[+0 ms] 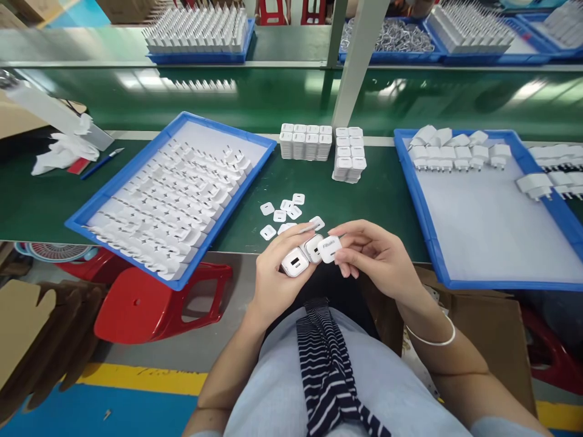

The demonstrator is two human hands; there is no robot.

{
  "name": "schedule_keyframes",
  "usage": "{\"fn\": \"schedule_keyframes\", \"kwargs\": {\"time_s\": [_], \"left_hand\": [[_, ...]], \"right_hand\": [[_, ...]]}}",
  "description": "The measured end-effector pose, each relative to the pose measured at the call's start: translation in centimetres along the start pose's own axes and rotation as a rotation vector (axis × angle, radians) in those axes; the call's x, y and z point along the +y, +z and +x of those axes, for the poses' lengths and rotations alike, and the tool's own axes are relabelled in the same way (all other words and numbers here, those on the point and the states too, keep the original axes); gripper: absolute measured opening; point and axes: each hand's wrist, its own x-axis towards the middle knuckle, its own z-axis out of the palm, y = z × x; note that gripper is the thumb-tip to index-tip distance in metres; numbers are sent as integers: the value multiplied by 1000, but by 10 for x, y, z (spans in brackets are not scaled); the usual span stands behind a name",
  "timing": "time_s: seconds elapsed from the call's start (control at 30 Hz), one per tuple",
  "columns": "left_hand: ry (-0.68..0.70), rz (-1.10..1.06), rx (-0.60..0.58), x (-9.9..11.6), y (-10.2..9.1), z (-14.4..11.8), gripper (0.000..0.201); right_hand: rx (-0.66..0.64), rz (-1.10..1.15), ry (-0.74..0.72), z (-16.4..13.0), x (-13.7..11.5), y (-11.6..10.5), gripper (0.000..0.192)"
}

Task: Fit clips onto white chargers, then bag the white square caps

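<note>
Close above the table's front edge, my left hand (276,276) is closed around two white wall chargers (295,262), their ends with dark port openings facing up. A thin white piece also shows edge-on by the left fingers. Between thumb and fingertips, my right hand (385,258) pinches a white square cover plate (328,248) with grey lettering and a small slot. This plate is beside the second charger (313,247); whether they touch I cannot tell. Several loose cover plates (279,215) lie on the green table just beyond my hands.
Stacked cover plates (306,144) stand farther back, with another stack (350,155) beside them. A blue-rimmed tray (204,135) at left holds rows of chargers with pins. Another tray (473,233) at right has several chargers along its back. A pen (102,163) lies far left.
</note>
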Motion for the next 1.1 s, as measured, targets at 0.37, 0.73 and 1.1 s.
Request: {"fn": "schedule_keyframes", "kwargs": {"time_s": [0.37, 0.73, 1.1], "left_hand": [[88, 79, -11, 6, 2, 1, 38], [209, 130, -11, 3, 1, -1, 44], [273, 166, -4, 4, 0, -2, 42]], "right_hand": [[46, 135, 107, 2, 1, 6, 23], [39, 188, 152, 2, 1, 8, 34], [-6, 199, 199, 6, 0, 6, 43]]}}
